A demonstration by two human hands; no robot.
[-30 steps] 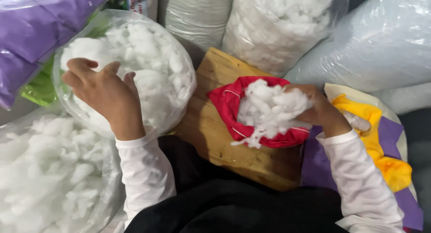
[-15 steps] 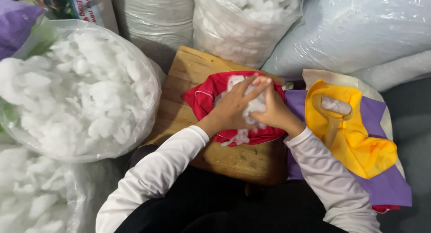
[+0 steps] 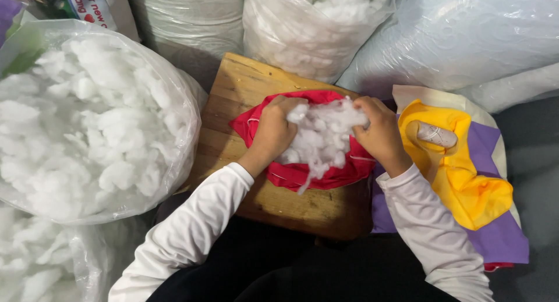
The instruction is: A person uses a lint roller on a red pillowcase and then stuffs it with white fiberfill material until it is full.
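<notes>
Head view: at centre, the red fabric cover lies on the wooden board, partly filled, and a mound of white stuffing bulges out of its opening, not yet tucked in. The left hand, at nine o'clock of the mound, curls closed into it. The right hand, at three o'clock, pinches the fluff. The open bag of stuffing sits at nine o'clock.

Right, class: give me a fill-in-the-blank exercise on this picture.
1. Both hands press white stuffing into a ____ cloth cover.
2. The cover lies on a ____ board.
3. The clear bag of stuffing lies by the person's ____ hand.

Missing words: red; wooden; left
</notes>
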